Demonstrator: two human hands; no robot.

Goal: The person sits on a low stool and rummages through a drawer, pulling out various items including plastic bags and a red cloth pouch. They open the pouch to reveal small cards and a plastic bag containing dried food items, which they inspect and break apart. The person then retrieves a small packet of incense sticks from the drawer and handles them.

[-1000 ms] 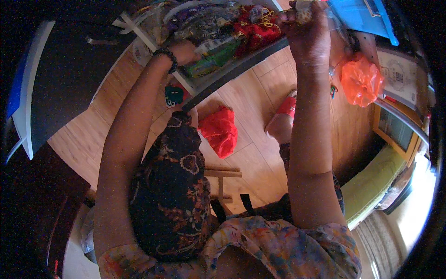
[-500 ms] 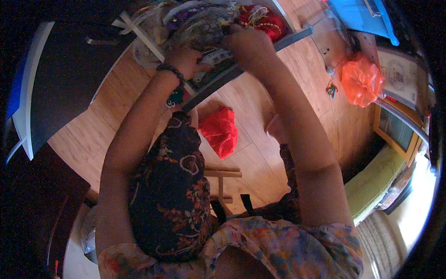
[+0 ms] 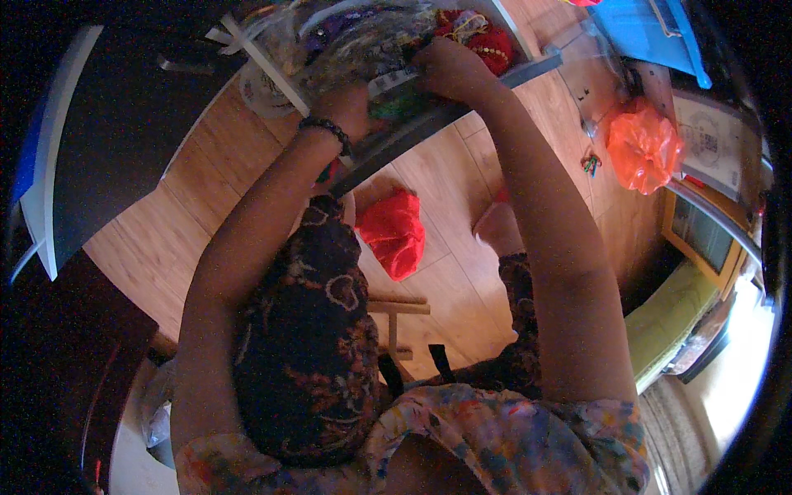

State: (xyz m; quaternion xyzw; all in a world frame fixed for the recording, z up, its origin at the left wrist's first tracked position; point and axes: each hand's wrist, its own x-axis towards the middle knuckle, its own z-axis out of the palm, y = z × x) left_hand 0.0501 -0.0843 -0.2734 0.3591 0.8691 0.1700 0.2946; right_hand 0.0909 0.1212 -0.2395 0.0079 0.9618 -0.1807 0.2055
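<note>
Both of my hands reach into a pulled-out drawer (image 3: pixel 396 148) with a grey front, filled with clear plastic bags (image 3: pixel 363 54). My left hand (image 3: pixel 342 111), with a dark beaded bracelet (image 3: pixel 330 130) at its wrist, is low over the drawer's left front part; its fingers are blurred and partly hidden. Close to the right front, my right hand (image 3: pixel 452 70) has its fingers curled at the edge of the crumpled plastic. Between the hands show a pale striped label (image 3: pixel 394 81) and something green (image 3: pixel 396 106). Past my right hand lies a red beaded bundle (image 3: pixel 491 49).
A red cloth or bag (image 3: pixel 392 235) lies on the wooden floor (image 3: pixel 445 214) below the drawer. At the right are an orange plastic bag (image 3: pixel 643 148), small coloured clips (image 3: pixel 591 165) and a blue container (image 3: pixel 652 33). A dark cabinet panel (image 3: pixel 115 148) stands at the left.
My left hand has shifted right and deeper into the drawer. My right hand has moved slightly right. More green shows between them, and the plastic has shifted a little.
</note>
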